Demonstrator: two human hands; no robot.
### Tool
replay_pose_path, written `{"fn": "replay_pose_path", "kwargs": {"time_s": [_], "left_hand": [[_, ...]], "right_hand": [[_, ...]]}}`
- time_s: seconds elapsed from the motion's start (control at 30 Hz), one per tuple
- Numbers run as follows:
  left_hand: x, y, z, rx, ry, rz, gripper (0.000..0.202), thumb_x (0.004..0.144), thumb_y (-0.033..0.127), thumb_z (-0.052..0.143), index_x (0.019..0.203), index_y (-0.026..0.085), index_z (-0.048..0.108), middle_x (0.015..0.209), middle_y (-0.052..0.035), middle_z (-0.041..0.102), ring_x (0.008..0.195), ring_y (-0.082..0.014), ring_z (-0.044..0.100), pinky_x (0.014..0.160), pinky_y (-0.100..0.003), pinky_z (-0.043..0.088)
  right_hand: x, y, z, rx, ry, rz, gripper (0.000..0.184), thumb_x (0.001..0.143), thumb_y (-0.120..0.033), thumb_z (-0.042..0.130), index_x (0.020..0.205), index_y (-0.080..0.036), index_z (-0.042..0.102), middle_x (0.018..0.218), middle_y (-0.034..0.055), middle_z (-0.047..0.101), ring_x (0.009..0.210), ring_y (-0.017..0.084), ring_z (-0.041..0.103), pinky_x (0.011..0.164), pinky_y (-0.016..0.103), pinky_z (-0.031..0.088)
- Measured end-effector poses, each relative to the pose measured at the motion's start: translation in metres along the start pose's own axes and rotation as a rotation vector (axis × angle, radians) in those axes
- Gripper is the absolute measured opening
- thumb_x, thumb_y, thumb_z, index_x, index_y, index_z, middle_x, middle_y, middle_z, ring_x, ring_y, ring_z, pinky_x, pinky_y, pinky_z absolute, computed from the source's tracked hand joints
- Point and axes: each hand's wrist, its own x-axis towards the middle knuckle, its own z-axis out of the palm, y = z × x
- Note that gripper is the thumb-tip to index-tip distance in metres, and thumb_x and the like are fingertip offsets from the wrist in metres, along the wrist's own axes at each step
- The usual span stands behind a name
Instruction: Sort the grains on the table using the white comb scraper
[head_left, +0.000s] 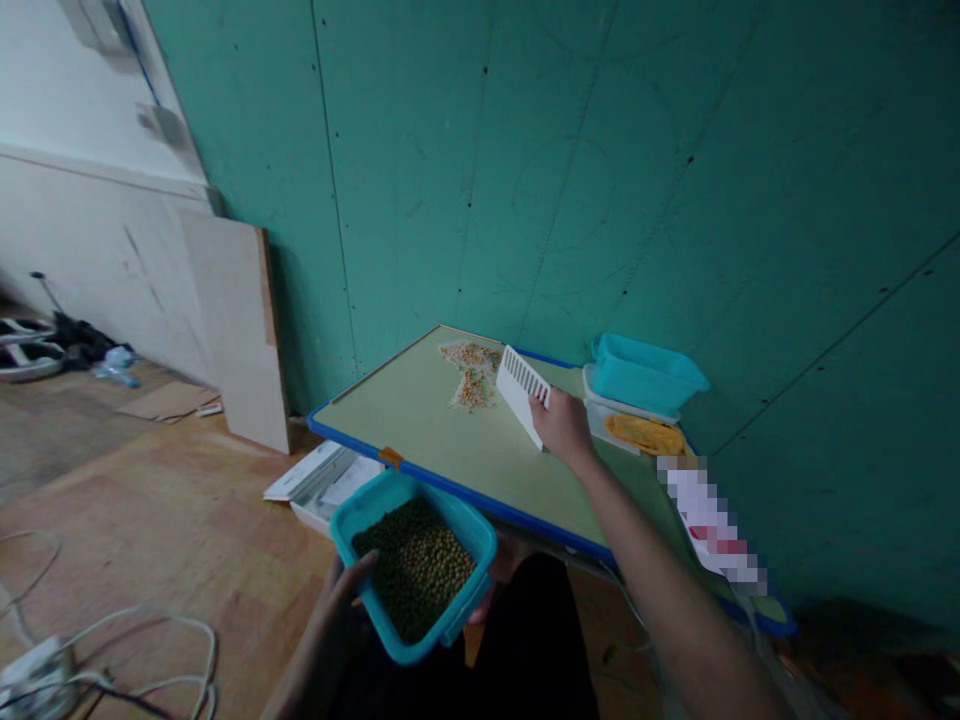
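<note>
My left hand (350, 580) grips the left rim of a turquoise plastic container (396, 648), held tilted in front of the table's near edge. Inside it lie dark green beans (397, 540) beside pale round beans (439, 565). My right hand (562, 428) is closed around a white slotted plastic panel (517, 398), which stands on edge on the tabletop. Just left of the panel, a loose pile of orange-yellow kernels and pale grains (472, 385) is spread on the table. Part of my left hand is hidden by the container.
The green tabletop (390, 405) has a blue edge and meets a green wall. At its right are an upright turquoise bin (649, 375), a folded yellow cloth (645, 434) and a blurred-out white item (712, 525). White cables (176, 620) and a power strip lie on the floor.
</note>
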Motion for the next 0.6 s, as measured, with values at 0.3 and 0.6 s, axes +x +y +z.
{"fn": "replay_pose_path", "kwargs": {"time_s": [0.3,0.6], "left_hand": [[0.006,-0.007,-0.006,0.036,0.016,-0.011,0.105,0.079,0.030,0.095,0.170,0.033,0.044,0.134,-0.0151,0.084,0.118,-0.0460,0.082,0.096,-0.059,0.070],[-0.002,-0.007,-0.002,0.037,0.027,-0.003,0.101,0.086,0.031,0.090,0.174,0.032,0.040,0.139,-0.0162,0.083,0.119,-0.0449,0.082,0.096,-0.057,0.070]], "right_hand": [[0.024,-0.011,0.003,0.104,0.029,0.040,0.027,0.100,-0.021,0.066,0.113,-0.011,0.088,0.116,0.0221,0.086,0.110,0.033,0.082,0.086,0.031,0.055],[0.029,-0.005,0.012,0.192,0.057,0.050,0.022,0.096,-0.025,0.072,0.106,-0.013,0.088,0.109,0.0206,0.087,0.107,0.034,0.083,0.080,0.032,0.055]]}}
